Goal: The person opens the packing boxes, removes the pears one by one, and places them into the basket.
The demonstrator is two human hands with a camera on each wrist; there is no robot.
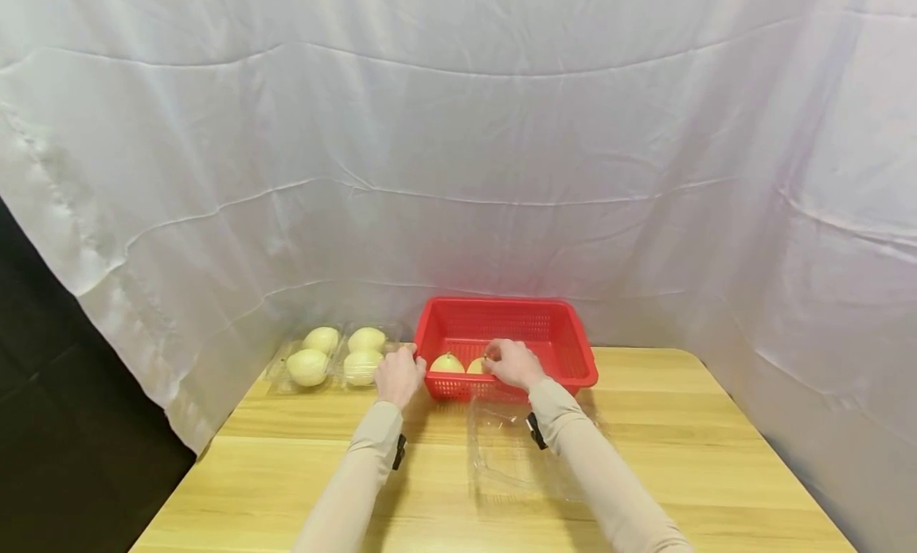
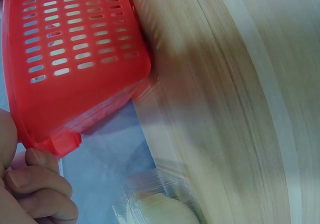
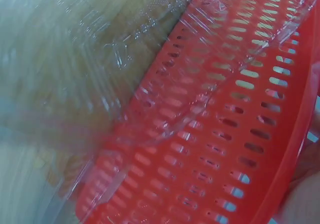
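A red plastic basket point(image 1: 582, 354) with slotted walls stands at the back of the table. My left hand point(image 1: 398, 375) grips its left end; in the left wrist view the curled fingers point(image 2: 42, 184) and thumb close on the basket's rim. Inside the basket, one yellow pear point(image 1: 447, 364) sits near the front left. Beside it, my right hand point(image 1: 517, 365) reaches over the front wall and holds a second pear point(image 1: 476, 366), partly hidden by the fingers. In the right wrist view only a blurred edge of that hand point(image 3: 305, 194) shows behind the basket's wall point(image 3: 240, 149).
Left of the basket, clear plastic boxes point(image 1: 282, 382) hold several yellow pears point(image 1: 308, 368). Another clear plastic container point(image 1: 501, 457) lies in front of the basket under the right forearm. A pale curtain point(image 1: 501, 155) hangs behind and beside the wooden table point(image 1: 688, 457).
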